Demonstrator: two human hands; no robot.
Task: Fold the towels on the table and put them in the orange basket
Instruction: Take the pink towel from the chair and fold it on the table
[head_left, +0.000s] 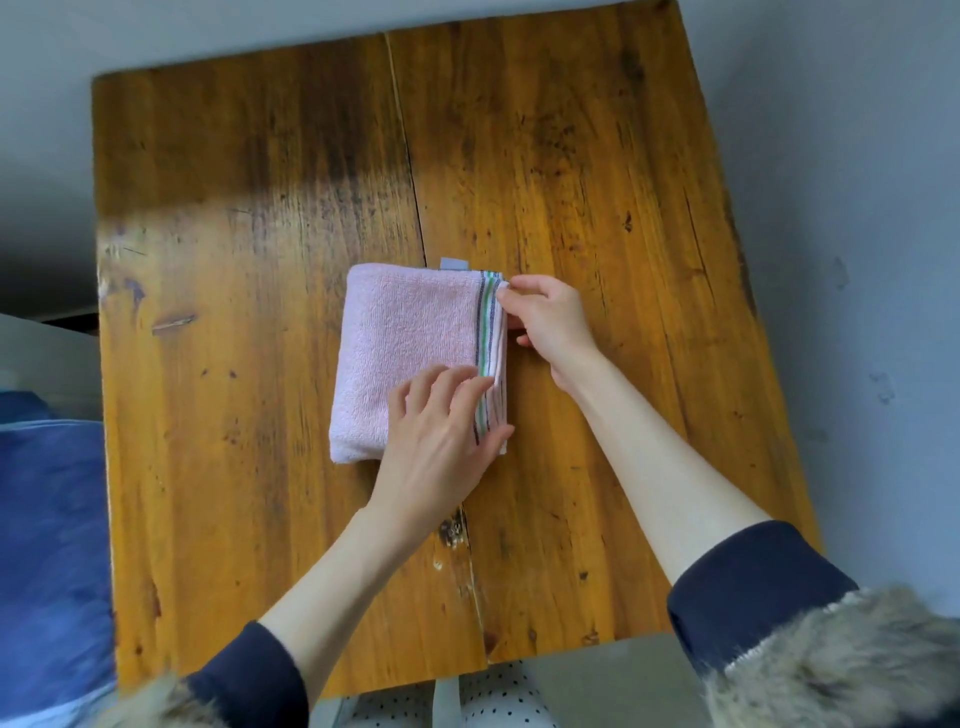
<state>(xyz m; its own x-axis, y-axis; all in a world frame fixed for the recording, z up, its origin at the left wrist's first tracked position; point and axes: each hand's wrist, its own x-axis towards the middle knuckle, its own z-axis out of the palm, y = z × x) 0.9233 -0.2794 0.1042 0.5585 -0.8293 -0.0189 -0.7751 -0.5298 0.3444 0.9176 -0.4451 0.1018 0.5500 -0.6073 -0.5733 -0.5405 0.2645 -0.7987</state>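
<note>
- The folded pink towel (410, 358) lies at the table's (234, 467) middle, its long axis running away from the body.
- Its striped edge is pinched at the far corner by the right hand (545, 325).
- The left hand (441, 431) is laid flat, fingers straight, on the near end, thumb at that edge.
- The orange basket is not seen; the towel is reached equally by both hands.

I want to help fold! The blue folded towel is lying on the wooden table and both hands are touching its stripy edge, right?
Not quite: the folded terry towel is pink, not blue. The head view shows it lying on the wooden table, with the left hand and right hand both touching its stripy edge.
</note>
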